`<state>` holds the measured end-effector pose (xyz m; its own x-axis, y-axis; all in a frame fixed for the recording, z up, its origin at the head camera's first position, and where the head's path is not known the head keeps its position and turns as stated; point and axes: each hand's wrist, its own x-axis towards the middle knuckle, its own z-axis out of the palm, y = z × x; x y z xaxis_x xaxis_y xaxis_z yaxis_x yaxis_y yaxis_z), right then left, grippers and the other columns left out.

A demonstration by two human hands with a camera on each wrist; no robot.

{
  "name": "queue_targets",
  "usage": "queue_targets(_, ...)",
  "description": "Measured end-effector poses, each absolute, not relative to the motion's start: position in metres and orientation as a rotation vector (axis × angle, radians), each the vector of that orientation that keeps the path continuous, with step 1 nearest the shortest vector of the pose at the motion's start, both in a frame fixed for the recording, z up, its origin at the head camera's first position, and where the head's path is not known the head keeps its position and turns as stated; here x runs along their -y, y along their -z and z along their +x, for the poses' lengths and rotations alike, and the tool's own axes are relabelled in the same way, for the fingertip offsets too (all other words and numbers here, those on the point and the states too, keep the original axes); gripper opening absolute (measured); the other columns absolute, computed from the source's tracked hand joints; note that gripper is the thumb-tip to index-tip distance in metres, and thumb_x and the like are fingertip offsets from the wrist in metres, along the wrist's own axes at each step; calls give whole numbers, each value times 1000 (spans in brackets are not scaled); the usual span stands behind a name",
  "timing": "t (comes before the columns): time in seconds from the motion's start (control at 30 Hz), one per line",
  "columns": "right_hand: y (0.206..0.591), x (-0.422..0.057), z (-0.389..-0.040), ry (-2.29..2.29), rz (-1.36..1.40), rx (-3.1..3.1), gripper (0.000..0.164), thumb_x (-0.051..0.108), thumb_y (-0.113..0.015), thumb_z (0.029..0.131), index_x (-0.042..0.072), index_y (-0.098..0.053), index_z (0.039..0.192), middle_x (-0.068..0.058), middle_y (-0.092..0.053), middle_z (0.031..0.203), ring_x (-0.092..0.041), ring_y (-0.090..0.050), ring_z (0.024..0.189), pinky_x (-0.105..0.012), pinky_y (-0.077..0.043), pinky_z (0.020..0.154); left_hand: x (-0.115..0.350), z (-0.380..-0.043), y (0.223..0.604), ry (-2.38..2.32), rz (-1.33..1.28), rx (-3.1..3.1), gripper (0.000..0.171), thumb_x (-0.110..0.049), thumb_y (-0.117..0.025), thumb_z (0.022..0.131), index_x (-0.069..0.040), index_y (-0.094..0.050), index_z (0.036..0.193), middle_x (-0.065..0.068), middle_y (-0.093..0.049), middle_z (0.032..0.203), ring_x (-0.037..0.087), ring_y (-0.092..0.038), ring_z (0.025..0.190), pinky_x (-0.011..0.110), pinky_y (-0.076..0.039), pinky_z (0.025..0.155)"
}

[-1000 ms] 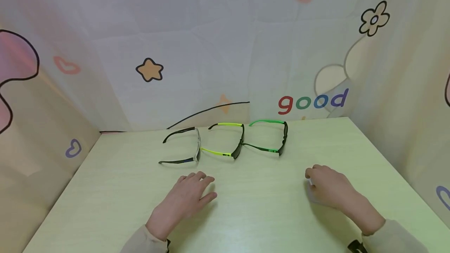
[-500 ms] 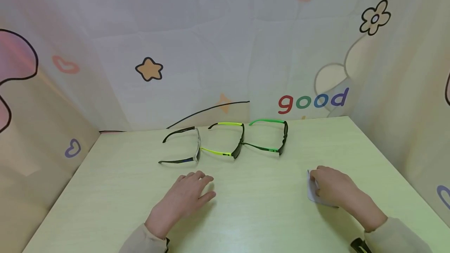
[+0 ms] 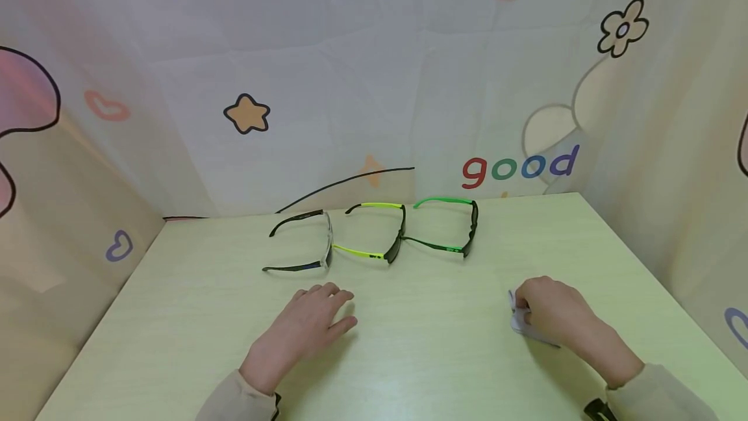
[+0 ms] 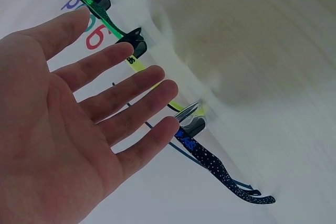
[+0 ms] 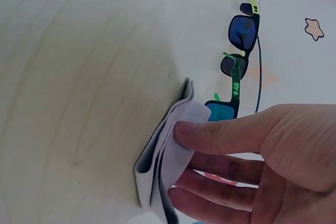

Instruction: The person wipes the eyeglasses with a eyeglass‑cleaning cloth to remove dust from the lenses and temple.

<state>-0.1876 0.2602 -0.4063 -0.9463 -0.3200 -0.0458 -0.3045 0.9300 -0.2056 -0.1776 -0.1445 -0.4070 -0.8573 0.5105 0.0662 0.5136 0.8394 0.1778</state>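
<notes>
My right hand pinches a folded pale grey cloth between thumb and fingers, low over the right side of the table. Its folds stick out past the thumb in the right wrist view. My left hand has its fingers spread, palm down, and holds nothing. Just beyond it lie sunglasses with a clear frame and dark speckled temples. Beside them are yellow-templed sunglasses, then green-templed sunglasses. All three pairs have their temples unfolded, pointing left, and their lenses facing right.
The pale wooden table ends at a hanging curtain printed with a star, a flower and the word "good". The curtain also closes in the left and right sides. The sunglasses stand in a row near the back edge.
My right hand has shifted slightly right, and more of the cloth shows, its near part now bent under the fingers. The left hand and the sunglasses stay practically where they were.
</notes>
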Motion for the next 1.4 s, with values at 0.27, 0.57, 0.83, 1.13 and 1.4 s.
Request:
queue_targets(0.27,406,-261,-186,345,-471,-3012,21,-5,-74,86,15,-72,80,3,-62,80,-16,-47,67,-32,-38,53,145,-181,403,299,-802,3051,42,-36,-67,102,-5,-65,131,13,-64,125,34,-62,115,55,-51,94)
queue_targets(0.57,399,-256,-190,354,-524,-3056,16,-5,-73,87,1,-78,102,-13,-73,99,-28,-67,86,-44,-57,65,148,-187,399,360,-730,2988,37,-31,-66,102,-2,-68,125,13,-65,119,35,-65,107,55,-53,91)
queue_targets(0.83,395,-251,-192,408,-657,-3114,15,-11,-71,87,-4,-76,100,-12,-68,90,-25,-65,80,-42,-58,69,151,-193,398,424,-659,2875,31,-23,-71,99,2,-69,118,13,-65,109,33,-65,101,50,-55,87)
queue_targets(1.13,390,-246,-192,531,-682,-3183,19,-13,-72,86,0,-77,98,-6,-71,89,-23,-65,80,-43,-57,71,153,-206,396,397,-491,2776,30,-10,-75,93,6,-68,118,19,-64,109,37,-62,97,53,-56,77)
queue_targets(1.4,384,-242,-194,693,-699,-3193,22,-14,-73,84,3,-78,96,-2,-73,90,-19,-66,80,-40,-57,71,157,-220,396,317,-355,2868,32,-8,-74,93,7,-67,120,23,-61,116,41,-58,105,59,-53,83)
